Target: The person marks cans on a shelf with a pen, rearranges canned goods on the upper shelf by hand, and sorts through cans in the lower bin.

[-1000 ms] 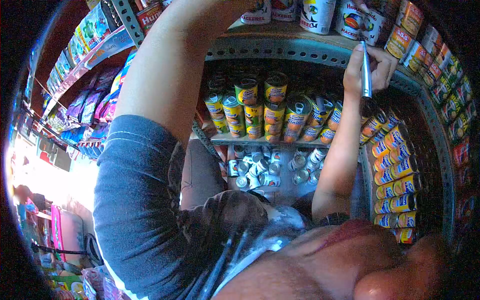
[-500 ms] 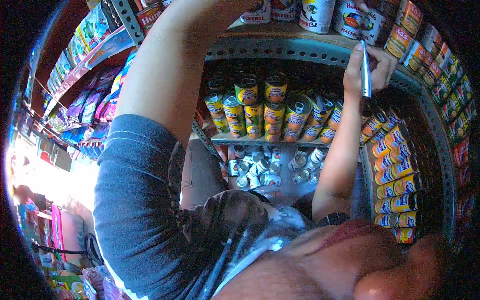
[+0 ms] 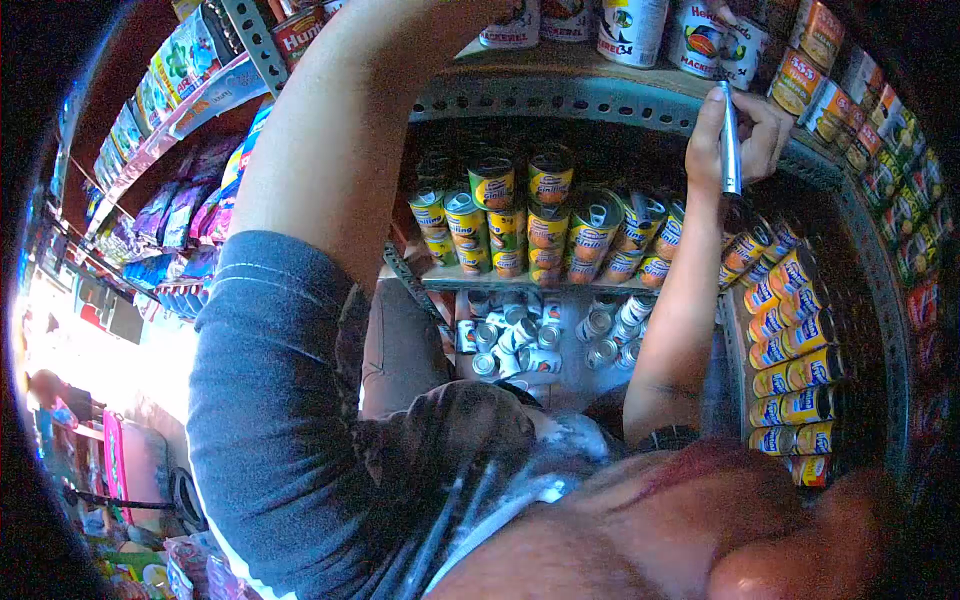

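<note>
Blue-grey cloth of a sleeve lies nearest to me, well below and to the left of the Hokkaido mackerel can, which I use as my landmark. From this sleeve the bare left arm rises and leaves the view at the top, to the left of that can. Most of the left hand is beyond the edge, so I cannot tell how it is shaped. One fingertip shows at the can's upper right; I take it to be the left hand's, steadying.

Just below the can, the right hand is closed in a writing grip around a silver pen. The pen stands nearly upright in view, its tip at the can's lower right edge, near the seam with a neighbouring can. I cannot tell whether it touches. I judge this a marking step; the next move calls for a still can and small, light strokes.

Left of the landmark, on the same shelf, another mackerel can carries what looks like a handwritten "38". Stacked 555 cans stand to its right. Below it are yellow Giniling cans, and lower, white-labelled cans lying jumbled. Farther off, well to its left, hang purple packets.
</note>
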Demonstrator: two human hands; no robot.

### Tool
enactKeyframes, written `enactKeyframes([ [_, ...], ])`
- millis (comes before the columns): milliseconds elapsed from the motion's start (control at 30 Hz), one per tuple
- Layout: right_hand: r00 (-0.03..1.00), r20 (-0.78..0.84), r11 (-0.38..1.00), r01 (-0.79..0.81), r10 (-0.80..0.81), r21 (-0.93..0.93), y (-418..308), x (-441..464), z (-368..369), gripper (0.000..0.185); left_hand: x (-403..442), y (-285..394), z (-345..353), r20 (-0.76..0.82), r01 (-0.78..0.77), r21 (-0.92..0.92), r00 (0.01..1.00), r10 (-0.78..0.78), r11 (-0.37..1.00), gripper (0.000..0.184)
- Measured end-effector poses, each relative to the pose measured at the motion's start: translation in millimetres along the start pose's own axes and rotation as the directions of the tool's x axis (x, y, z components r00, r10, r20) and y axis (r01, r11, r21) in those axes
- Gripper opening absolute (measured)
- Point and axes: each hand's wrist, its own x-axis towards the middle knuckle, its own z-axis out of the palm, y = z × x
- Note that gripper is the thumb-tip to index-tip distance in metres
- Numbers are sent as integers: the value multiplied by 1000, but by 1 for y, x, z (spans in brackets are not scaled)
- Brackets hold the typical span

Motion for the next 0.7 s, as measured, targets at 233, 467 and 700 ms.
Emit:
enactKeyframes([
  [233,995,-32,995,97,-96,19,3,3,1,21,-2,5,-1,46,102,29,994,-103,994,83],
  [467,998,-33,998,53,-52,31,4,0,2,21,-4,-1,0,39,67,-63,997,-65,996,88],
  [700,999,-24,999,26,-25,38,3,1,1,19,-1,2,-2,-23,91,60,996,-90,994,92],
])
